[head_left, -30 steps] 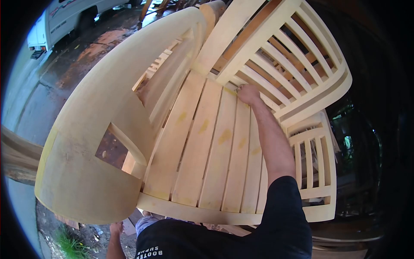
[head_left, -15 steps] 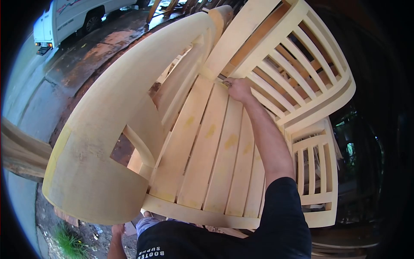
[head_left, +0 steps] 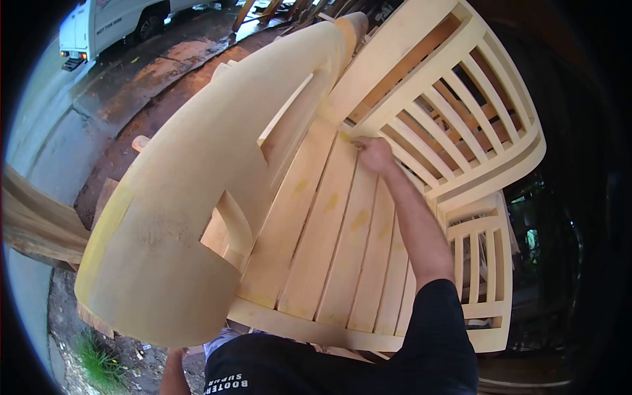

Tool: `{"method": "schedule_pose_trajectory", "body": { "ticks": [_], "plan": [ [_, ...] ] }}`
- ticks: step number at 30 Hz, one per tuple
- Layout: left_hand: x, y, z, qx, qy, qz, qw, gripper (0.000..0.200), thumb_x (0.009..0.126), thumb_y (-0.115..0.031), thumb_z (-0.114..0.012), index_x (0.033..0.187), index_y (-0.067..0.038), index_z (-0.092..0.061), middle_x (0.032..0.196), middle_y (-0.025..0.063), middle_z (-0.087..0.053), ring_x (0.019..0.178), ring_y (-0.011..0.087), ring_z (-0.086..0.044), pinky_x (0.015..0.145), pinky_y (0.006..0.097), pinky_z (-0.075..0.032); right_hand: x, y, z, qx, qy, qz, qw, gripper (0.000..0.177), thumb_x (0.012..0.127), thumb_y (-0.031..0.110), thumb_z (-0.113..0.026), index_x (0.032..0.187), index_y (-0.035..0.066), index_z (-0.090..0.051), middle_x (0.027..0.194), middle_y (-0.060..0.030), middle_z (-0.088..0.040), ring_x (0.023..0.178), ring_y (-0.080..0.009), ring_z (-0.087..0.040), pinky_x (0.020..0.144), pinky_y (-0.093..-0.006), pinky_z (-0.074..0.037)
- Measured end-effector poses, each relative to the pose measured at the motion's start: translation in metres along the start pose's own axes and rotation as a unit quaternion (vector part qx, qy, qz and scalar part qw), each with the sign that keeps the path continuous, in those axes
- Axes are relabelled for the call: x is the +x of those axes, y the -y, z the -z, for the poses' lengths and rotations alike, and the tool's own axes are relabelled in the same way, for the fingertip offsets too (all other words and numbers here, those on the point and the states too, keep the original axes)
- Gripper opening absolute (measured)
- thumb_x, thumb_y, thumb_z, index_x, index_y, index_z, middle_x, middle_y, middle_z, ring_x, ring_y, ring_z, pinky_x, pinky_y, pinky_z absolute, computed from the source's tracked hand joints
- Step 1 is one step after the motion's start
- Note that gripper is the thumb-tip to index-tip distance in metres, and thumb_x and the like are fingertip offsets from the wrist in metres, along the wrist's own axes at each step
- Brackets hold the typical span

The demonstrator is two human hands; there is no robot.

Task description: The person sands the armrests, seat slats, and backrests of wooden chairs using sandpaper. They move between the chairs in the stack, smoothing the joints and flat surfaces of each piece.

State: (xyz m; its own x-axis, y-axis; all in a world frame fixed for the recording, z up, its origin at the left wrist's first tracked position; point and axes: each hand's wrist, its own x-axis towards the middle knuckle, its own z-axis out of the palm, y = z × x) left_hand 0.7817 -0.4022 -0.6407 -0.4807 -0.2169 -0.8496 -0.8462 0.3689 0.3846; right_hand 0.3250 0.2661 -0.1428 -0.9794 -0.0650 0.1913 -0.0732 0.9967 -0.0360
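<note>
My right hand is closed at the back of a pale wooden bench seat, its fingertips down on the slats near the foot of the backrest. A small brownish edge shows at the fingers, too small to name. Beside it lies a yellowish smear, and more yellow patches mark the middle of the slats. At the bottom left, my left hand hangs below the broad curved armrest, which hides its fingers.
The slatted backrest rises behind the seat. Another slatted wooden piece stands at right. A thick wooden post is at far left, with grass below. A white vehicle is parked on the wet pavement beyond.
My right hand has slid a little along the slats, away from the back corner beside the armrest. My view has shifted slightly, and my left hand is more hidden behind the armrest.
</note>
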Motion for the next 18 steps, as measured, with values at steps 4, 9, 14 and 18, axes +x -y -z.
{"method": "schedule_pose_trajectory", "body": {
  "ticks": [4, 9, 14, 18],
  "plan": [
    [0.032, 0.022, -0.005, 0.058, -0.028, -0.094, 0.994, 0.028, 0.095, -0.025, -0.063, 0.098, 0.001, -0.073, 0.074, 0.0119, -0.073, 0.059, 0.0224, -0.071, 0.050, 0.0360, -0.056, 0.009, -0.003, 0.018, -0.034, 0.009, -0.060, 0.998, 0.041, 0.086, 0.011, -0.057, 0.123, 0.016, -0.074, 0.113, -0.0166, -0.074, 0.105, -0.0348, -0.071, 0.093, -0.0451, -0.056],
    [-0.013, -0.029, 0.021, 0.038, -0.015, -0.019, 0.999, 0.033, 0.098, -0.033, -0.061, 0.103, -0.002, -0.072, 0.076, 0.0126, -0.073, 0.061, 0.0220, -0.072, 0.050, 0.0356, -0.056, 0.030, 0.005, 0.003, -0.051, 0.019, -0.060, 0.997, 0.039, 0.087, 0.013, -0.057, 0.122, 0.018, -0.075, 0.108, -0.0180, -0.075, 0.100, -0.0370, -0.071, 0.092, -0.0444, -0.056],
    [-0.010, -0.034, 0.022, 0.013, 0.003, -0.008, 1.000, 0.036, 0.100, -0.039, -0.059, 0.098, -0.004, -0.066, 0.066, 0.0105, -0.065, 0.054, 0.0222, -0.064, 0.045, 0.0347, -0.049, 0.043, 0.019, -0.003, -0.067, 0.055, -0.052, 0.995, 0.047, 0.079, 0.013, -0.057, 0.123, 0.020, -0.075, 0.109, -0.0174, -0.075, 0.102, -0.0360, -0.071, 0.093, -0.0451, -0.056],
    [-0.028, -0.043, 0.017, 0.015, -0.013, -0.028, 0.999, 0.035, 0.100, -0.038, -0.059, 0.091, -0.004, -0.061, 0.063, 0.0084, -0.058, 0.050, 0.0218, -0.058, 0.043, 0.0333, -0.044, 0.040, 0.012, -0.012, -0.060, 0.049, 0.010, 0.997, 0.047, 0.079, 0.012, -0.056, 0.121, 0.020, -0.076, 0.107, -0.0172, -0.076, 0.100, -0.0356, -0.072, 0.092, -0.0442, -0.057]
  ]
}}
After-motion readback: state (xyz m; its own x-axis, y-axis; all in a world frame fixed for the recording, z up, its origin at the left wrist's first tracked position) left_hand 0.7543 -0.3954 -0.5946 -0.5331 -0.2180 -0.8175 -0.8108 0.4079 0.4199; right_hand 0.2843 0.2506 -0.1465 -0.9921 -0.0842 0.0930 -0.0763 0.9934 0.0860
